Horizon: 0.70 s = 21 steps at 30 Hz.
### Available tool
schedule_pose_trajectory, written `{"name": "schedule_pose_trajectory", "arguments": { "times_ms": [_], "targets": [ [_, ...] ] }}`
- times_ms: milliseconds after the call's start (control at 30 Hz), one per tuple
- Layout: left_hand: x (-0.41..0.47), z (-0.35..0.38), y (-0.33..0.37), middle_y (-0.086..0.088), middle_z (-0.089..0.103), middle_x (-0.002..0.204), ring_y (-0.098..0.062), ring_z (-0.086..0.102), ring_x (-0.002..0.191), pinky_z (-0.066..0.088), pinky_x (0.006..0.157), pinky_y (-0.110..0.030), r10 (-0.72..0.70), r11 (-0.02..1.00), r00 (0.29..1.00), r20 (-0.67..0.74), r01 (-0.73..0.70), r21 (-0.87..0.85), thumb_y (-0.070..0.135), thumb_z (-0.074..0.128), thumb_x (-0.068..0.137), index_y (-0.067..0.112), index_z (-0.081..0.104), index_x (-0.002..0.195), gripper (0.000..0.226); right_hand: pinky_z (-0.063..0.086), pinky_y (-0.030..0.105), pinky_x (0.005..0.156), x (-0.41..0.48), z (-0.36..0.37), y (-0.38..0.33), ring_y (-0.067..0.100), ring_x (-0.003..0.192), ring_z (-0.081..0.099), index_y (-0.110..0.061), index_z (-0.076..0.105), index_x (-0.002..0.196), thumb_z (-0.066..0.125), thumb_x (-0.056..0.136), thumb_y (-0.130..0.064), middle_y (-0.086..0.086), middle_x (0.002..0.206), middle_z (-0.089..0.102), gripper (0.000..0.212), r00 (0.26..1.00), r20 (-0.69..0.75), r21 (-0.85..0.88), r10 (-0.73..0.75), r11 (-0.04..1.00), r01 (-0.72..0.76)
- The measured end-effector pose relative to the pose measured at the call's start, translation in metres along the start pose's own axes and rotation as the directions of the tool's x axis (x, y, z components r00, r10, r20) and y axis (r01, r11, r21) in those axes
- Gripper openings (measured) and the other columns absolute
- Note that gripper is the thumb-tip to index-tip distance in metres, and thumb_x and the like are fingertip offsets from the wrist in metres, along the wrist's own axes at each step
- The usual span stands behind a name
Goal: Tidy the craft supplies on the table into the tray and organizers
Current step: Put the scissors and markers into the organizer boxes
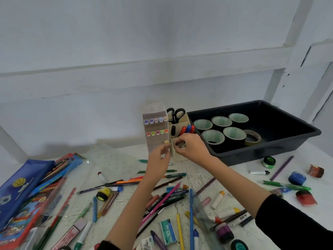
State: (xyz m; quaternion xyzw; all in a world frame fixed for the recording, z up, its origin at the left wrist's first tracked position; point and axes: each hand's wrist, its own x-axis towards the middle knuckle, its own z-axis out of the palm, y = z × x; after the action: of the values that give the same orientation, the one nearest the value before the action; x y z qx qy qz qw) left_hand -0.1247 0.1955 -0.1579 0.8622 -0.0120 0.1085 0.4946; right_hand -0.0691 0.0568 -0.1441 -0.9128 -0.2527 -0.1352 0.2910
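Sorting looks well begun but far from finished. At two o'clock the black tray (252,154) already holds five dark tape rolls (234,135) and one paler roll (252,138), with bare floor left toward its right end. At twelve o'clock the cream organizer (177,158) carries scissors (175,114) and a few markers (188,129), and a clear marker case (155,129) stands touching it at its nine o'clock side.

Both hands meet at the organizer's low front pocket. The right hand (190,146) curls its fingers round a small dark thing (180,144), too blurred to name, right at the pocket's mouth. The left hand (159,158) sits just beside it with fingers loosely bent; whether it holds anything I cannot tell.

Most of the work remains. Pencils, pens and crayons (217,200) cover the table from five to eight o'clock, a blue pencil case (19,186) lies at nine, and paint pots (297,178) and an eraser (306,198) sit at four.

The right forearm passes close to the tray's near corner, so I judge a sideways sweep could knock it. Open room lies above the clutter.
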Motion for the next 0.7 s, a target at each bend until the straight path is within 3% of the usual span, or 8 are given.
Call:
{"name": "schedule_pose_trajectory", "arguments": {
  "times_ms": [100,200,267,467,567,700],
  "targets": [
    [0.004,0.003,0.006,0.011,0.058,0.109,0.004,0.051,0.093,0.036,0.071,0.006,0.022,0.999,0.999,0.04,-0.02,-0.045,0.007,0.048,0.095,0.019,0.058,0.123,0.032,0.051,0.038,0.082,0.002,-0.004,0.0,0.016,0.084,0.062,-0.013,0.07,0.101,0.063,0.085,-0.019,0.002,0.091,0.069,0.018,0.995,0.095,-0.039,-0.006,0.999,0.01],
    [0.002,0.001,0.006,0.013,0.059,0.108,0.003,0.053,0.096,0.037,0.074,0.005,0.018,0.998,1.0,0.025,-0.017,-0.065,0.005,0.05,0.093,0.018,0.059,0.121,0.032,0.039,0.035,0.1,-0.003,-0.009,0.003,0.018,0.11,0.052,-0.015,0.058,0.123,0.065,0.084,-0.026,0.002,0.116,0.061,0.041,0.983,0.184,-0.146,-0.019,0.988,0.047],
    [-0.002,-0.004,0.002,0.01,0.062,0.108,0.003,0.055,0.095,0.041,0.074,0.001,0.001,0.998,1.0,-0.024,-0.003,-0.066,0.005,0.052,0.092,0.018,0.061,0.117,0.029,0.032,0.032,0.101,-0.012,-0.015,0.004,0.016,0.118,0.043,-0.019,0.049,0.132,0.063,0.085,-0.029,-0.001,0.125,0.053,0.05,0.987,0.147,-0.167,-0.057,0.983,0.082],
    [-0.028,-0.024,-0.018,0.007,0.067,0.093,-0.004,0.06,0.088,0.045,0.078,-0.012,-0.074,0.997,0.997,-0.033,0.073,-0.018,0.006,0.057,0.089,0.018,0.067,0.098,0.018,0.041,0.034,0.091,-0.044,-0.041,0.011,0.014,0.101,0.05,-0.014,0.062,0.11,0.058,0.085,-0.012,-0.001,0.105,0.058,0.025,0.982,-0.166,-0.087,-0.091,0.993,0.078],
    [-0.046,-0.025,-0.026,0.009,0.066,0.087,0.002,0.059,0.081,0.047,0.074,-0.009,-0.105,0.994,0.994,0.029,0.105,0.015,0.006,0.06,0.088,0.018,0.067,0.093,0.015,0.047,0.037,0.084,-0.062,-0.048,0.024,0.015,0.092,0.053,-0.013,0.067,0.097,0.057,0.085,-0.003,-0.001,0.092,0.063,0.019,0.984,-0.177,-0.016,-0.026,1.0,0.023],
    [-0.067,-0.017,-0.036,0.008,0.066,0.088,0.001,0.058,0.081,0.046,0.07,-0.005,-0.09,0.99,0.992,0.093,0.079,0.117,0.005,0.06,0.087,0.019,0.066,0.095,0.017,0.046,0.027,0.081,-0.092,-0.054,0.034,0.012,0.09,0.053,-0.013,0.071,0.089,0.056,0.085,0.002,-0.005,0.085,0.063,0.022,0.987,-0.102,0.092,0.127,0.989,-0.118]
  ]
}}
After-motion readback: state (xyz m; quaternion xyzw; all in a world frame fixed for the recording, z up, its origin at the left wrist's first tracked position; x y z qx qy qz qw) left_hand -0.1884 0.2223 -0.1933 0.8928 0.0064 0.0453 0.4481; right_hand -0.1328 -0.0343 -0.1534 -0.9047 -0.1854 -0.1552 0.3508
